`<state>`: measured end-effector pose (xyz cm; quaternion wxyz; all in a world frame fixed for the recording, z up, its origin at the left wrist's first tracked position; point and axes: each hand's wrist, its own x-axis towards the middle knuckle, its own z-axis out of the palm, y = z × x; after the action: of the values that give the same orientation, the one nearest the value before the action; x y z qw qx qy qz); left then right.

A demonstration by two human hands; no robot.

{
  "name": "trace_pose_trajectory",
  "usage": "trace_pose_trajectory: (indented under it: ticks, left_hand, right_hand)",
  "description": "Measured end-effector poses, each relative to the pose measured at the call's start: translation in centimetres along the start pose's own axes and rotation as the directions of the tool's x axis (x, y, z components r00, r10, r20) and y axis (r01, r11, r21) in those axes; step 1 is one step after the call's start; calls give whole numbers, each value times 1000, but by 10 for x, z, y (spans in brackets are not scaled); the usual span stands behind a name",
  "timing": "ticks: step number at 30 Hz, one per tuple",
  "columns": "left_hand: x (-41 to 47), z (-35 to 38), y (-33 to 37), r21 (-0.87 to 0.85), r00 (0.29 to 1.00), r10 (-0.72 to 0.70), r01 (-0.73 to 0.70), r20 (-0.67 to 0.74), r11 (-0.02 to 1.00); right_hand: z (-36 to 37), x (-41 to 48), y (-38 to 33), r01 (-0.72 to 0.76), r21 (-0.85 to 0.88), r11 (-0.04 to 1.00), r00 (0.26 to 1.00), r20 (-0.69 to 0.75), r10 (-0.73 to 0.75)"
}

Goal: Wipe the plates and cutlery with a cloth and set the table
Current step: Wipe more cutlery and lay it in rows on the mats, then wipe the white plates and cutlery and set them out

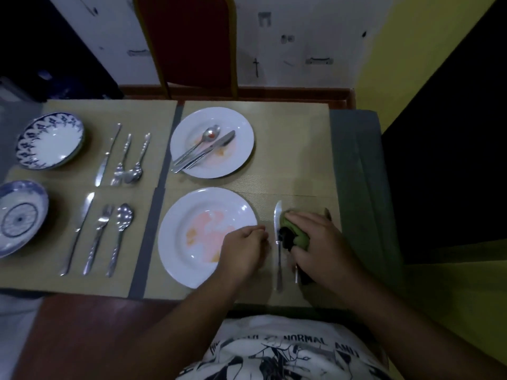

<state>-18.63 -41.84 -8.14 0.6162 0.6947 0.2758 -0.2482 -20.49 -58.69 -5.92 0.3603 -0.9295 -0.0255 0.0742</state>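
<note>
Knife (pixel 278 237) lies on the mat (pixel 301 193) between my hands, long axis running straight away from me, blade far, handle near. Left hand (pixel 244 248) sits just left of it, over the near plate's (pixel 170 242) right rim, fingers curled; cannot tell if they pinch anything. Right hand (pixel 321 242) is just right, gripping the cloth (pixel 295 229): green, soft, crumpled, against the blade. Knife is thin, slick steel. Plate is glossy white, smeared pink-orange, not yet wiped.
</note>
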Motion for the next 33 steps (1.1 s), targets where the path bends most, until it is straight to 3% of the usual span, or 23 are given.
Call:
trace_pose_trajectory:
  ticks: [4,10,12,16,21,28,31,33]
  left_hand:
    - [1,-62,-5,-146,989,-47,26,-142,989]
    - [10,-148,-20,69,921,131,-114,-367,991]
    - [18,-168,-24,88,912,144,-119,-384,989]
    - [37,-190,-24,49,986,-38,47,-160,998]
    - [43,-202,-20,-73,988,-153,155,34,985]
    - [39,-212,-26,52,996,47,-51,76,997]
    - [34,-213,-21,48,979,143,-152,143,987]
    - [32,-214,-11,-10,976,157,-158,151,987]
  right_hand:
    - [33,18,-41,114,57,992,989,84,-119]
    - [77,37,-81,156,70,985,975,151,-165]
    - [85,40,-92,127,52,991,978,162,-134]
    - [102,45,-97,29,3,1000,982,189,-29]
    - [113,43,-102,-94,-76,993,977,182,107]
    - [120,56,-111,-158,-175,972,979,98,176]
    - [130,69,-124,-96,-166,981,991,79,110]
    - [135,72,-140,25,-153,988,990,140,-3]
